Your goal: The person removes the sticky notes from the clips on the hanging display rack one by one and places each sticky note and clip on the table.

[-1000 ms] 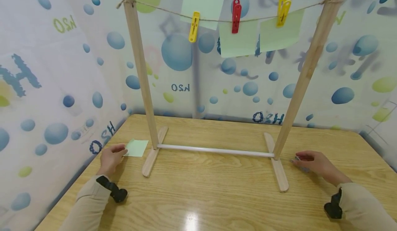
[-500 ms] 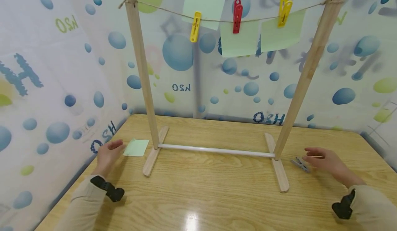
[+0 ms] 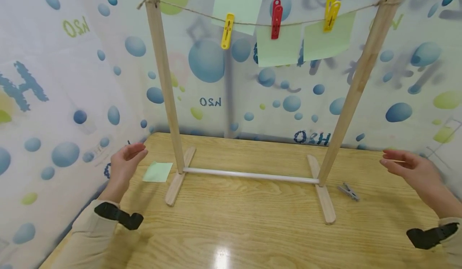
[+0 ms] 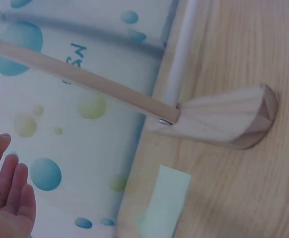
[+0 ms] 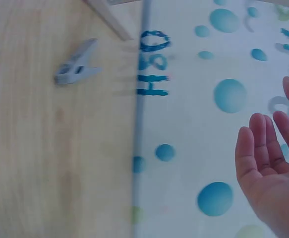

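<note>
My left hand (image 3: 124,166) is raised over the table's left side with relaxed fingers and nothing in it. Just beyond its fingers, a pale green paper square (image 3: 157,172) lies on the table beside the stand's left foot. On the far right my right hand (image 3: 415,170) hovers, also holding nothing, its fingers loosely bent. A grey clothespin (image 3: 348,191) lies between that hand and the stand's right foot; the right wrist view shows the same clothespin (image 5: 77,64) apart from the fingers.
A wooden stand with a left post (image 3: 164,84), right post (image 3: 361,84) and white crossbar (image 3: 249,175) stands mid-table. Along its string (image 3: 195,11) hang several green papers, held by a red clothespin (image 3: 276,19) and yellow clothespins (image 3: 227,31). A patterned sheet (image 3: 252,116) backs the table.
Both hands have lifted and drawn outward, the left off the green paper, the right off the grey clothespin. Paper and clothespin lie on the table.
</note>
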Available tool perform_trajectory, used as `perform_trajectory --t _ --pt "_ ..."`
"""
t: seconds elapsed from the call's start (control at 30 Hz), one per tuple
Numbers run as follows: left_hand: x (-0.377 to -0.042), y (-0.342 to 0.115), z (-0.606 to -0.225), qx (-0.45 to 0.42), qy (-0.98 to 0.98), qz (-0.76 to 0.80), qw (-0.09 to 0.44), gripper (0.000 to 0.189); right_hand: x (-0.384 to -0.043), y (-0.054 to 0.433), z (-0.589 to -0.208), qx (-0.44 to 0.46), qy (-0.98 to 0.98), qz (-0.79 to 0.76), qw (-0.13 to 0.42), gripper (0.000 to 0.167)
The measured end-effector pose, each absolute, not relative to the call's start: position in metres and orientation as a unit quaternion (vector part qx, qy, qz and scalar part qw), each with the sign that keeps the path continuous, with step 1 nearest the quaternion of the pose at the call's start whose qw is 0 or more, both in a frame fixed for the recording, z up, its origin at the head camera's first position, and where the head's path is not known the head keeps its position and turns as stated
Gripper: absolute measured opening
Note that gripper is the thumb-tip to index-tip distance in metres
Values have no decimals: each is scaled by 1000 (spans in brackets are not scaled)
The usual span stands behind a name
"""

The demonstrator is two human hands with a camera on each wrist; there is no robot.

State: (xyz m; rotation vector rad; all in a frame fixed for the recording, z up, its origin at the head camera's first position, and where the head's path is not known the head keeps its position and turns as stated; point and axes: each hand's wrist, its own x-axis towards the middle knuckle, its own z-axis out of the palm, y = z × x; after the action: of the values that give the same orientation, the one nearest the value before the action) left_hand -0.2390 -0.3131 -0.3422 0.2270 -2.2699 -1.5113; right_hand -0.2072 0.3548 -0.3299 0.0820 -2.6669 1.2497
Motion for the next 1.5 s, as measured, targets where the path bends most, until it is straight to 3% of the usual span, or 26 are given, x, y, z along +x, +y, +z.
perform_trajectory --t 0.2,0.47,0.83,1.07,1.5 --pt "-251 -320 -339 5 -762 -613 209 39 -199 348 -302 39 -890 425 161 32" --pt "-223 -271 -283 -38 -791 -574 208 36 -195 323 -268 75 -885 422 179 30" --pt "-234 -232 -248 -136 -714 -644 239 23 -195 274 -217 162 -859 431 223 37" --pt "-247 -203 -230 -181 -685 -662 245 19 -199 234 -191 234 -836 456 195 34" --pt "-273 -163 -204 -179 -748 -586 254 25 -215 164 -162 332 -806 461 165 28"
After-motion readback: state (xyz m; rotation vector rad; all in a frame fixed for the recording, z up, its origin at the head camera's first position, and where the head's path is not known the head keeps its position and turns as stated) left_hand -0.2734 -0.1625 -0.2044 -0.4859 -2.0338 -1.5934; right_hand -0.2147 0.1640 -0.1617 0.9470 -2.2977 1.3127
